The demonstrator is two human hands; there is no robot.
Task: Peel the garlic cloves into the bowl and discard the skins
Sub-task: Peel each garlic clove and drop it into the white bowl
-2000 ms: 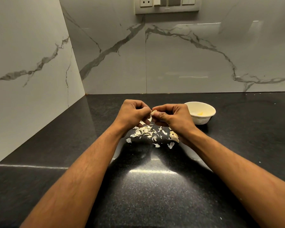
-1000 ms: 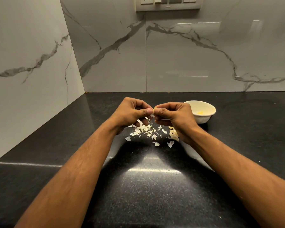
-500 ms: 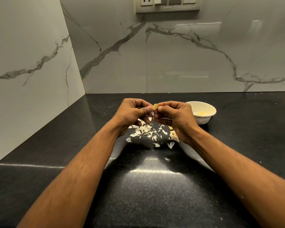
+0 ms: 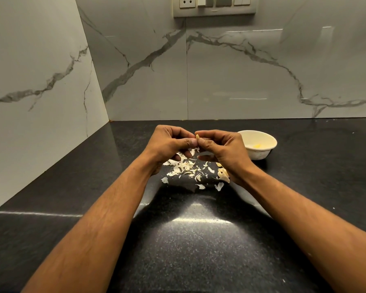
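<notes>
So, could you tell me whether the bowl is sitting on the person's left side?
No, the bowl stands on the counter beyond the right hand, on the person's right.

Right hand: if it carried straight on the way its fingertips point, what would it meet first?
The right hand points leftward at the left hand; past the small pale garlic clove pinched between them, it would meet those fingers first.

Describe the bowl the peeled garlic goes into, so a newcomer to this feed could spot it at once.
Start at the black counter below the marble wall. Just right of the right hand stands a small white bowl, upright, with something yellow at its bottom. It is the only vessel there; the garlic skins under the hands are flat, loose white scraps.
</notes>
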